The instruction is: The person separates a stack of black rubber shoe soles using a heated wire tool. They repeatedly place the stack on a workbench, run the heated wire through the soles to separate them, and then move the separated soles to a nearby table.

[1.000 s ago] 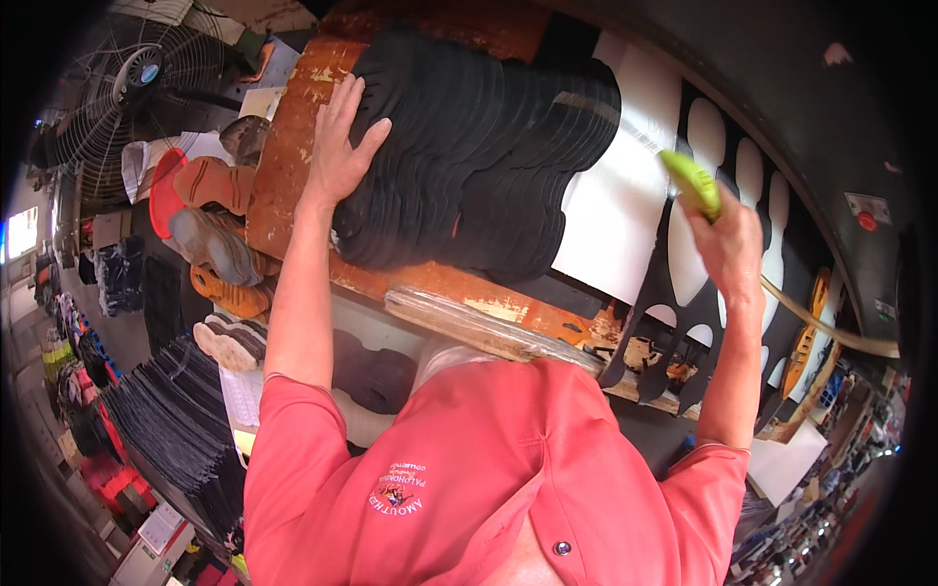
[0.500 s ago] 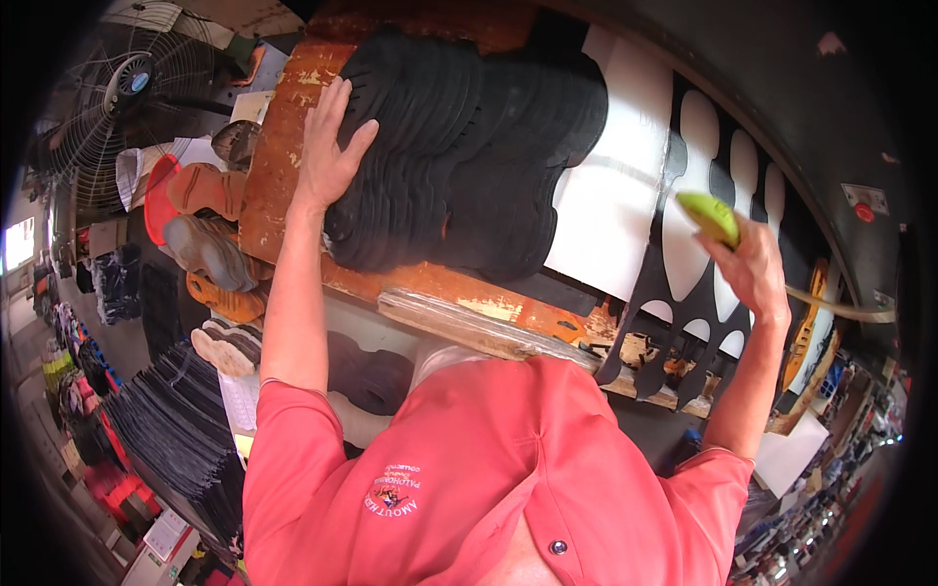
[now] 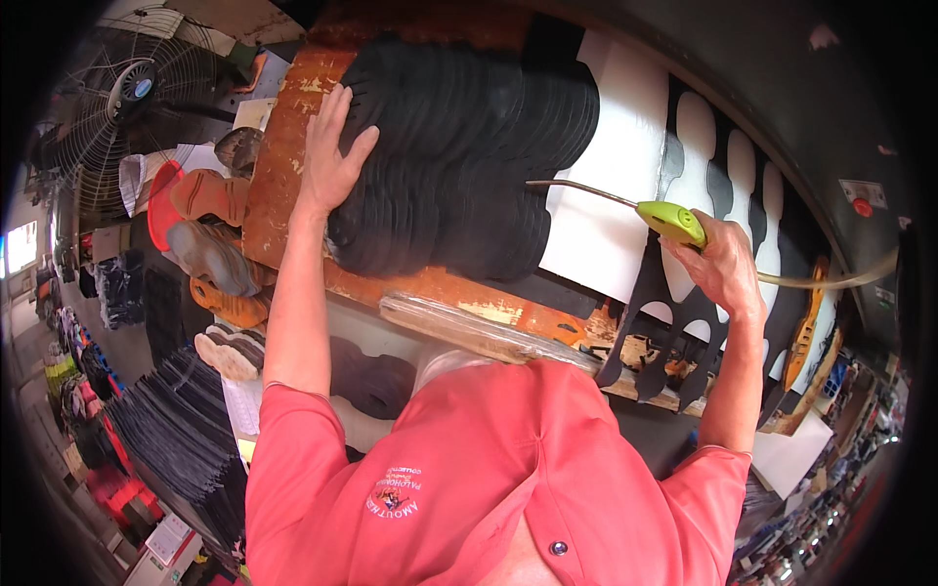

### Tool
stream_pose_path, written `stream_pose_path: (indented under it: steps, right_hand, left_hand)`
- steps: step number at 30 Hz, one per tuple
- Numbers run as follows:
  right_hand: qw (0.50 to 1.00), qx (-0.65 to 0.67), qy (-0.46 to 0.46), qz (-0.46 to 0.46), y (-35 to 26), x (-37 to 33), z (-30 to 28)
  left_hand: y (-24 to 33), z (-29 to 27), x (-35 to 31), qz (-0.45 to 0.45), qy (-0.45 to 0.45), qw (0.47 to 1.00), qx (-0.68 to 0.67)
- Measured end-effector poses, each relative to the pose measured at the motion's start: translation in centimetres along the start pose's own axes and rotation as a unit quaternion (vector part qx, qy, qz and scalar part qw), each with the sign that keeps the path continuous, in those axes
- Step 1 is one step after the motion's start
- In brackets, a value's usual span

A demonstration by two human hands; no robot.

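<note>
Rows of thin black sole-shaped pieces (image 3: 445,161) lie overlapped on the worn wooden bench top (image 3: 278,161). My left hand (image 3: 332,161) is open at their left edge, fingers stretched and thumb apart. A lime-green air blow gun (image 3: 671,223) sits in the closed grip of my right hand (image 3: 731,264). Its long thin metal nozzle points left, and the bent tip is over the right side of the black pieces. Behind the hand a pale hose (image 3: 831,281) runs off to the right. Beneath the nozzle lies a white sheet (image 3: 608,166).
Black sheeting with white sole-shaped areas (image 3: 696,127) lies to the right. A plastic-wrapped bar (image 3: 469,327) runs along the bench's near edge. Stacked brown and grey soles (image 3: 200,244) stand at left, below a large fan (image 3: 132,88). A red button (image 3: 863,208) shows at far right.
My right hand has turned and lowered slightly, bringing the blow gun down and left so that its nozzle now shows over the black pieces. My left hand has stayed nearly in place.
</note>
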State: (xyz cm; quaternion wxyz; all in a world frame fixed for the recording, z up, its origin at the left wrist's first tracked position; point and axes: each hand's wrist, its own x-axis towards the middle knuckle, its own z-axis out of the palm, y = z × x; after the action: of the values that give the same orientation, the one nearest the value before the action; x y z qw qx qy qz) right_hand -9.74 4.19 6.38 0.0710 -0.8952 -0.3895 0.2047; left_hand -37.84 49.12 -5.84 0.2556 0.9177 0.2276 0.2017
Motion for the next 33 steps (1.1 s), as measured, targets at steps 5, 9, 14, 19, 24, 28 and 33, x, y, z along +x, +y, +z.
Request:
stream_pose_path:
  steps: [5,9,14,19,24,28,33]
  right_hand:
    - [0.986,0.107,0.126,0.015,0.7,0.1,-2.2]
    - [0.99,0.097,-0.087,0.049,0.9,-1.2,-3.4]
    - [0.985,0.101,-0.135,0.025,0.8,-2.0,-2.9]
    - [0.983,0.122,0.12,0.065,1.8,-0.9,-2.6]
    - [0.995,0.054,0.057,0.057,2.9,-0.3,-2.8]
    - [0.986,0.089,0.086,0.109,3.2,-0.5,-2.8]
    - [0.991,0.105,0.049,0.07,3.2,-0.8,-2.6]
  left_hand:
    - [0.1,-0.3,0.1,0.011,0.004,1.0,0.001]
    - [-0.1,-0.2,0.1,-0.003,0.0,1.0,-0.001]
    - [-0.2,0.3,0.0,0.0,0.001,1.0,-0.002]
    - [-0.3,0.4,0.0,0.009,0.009,1.0,-0.007]
    - [0.0,0.8,0.0,0.004,0.004,1.0,0.004]
    - [0.4,1.0,0.0,0.009,0.003,1.0,0.004]
    - [0.7,1.1,0.1,0.011,0.005,1.0,-0.001]
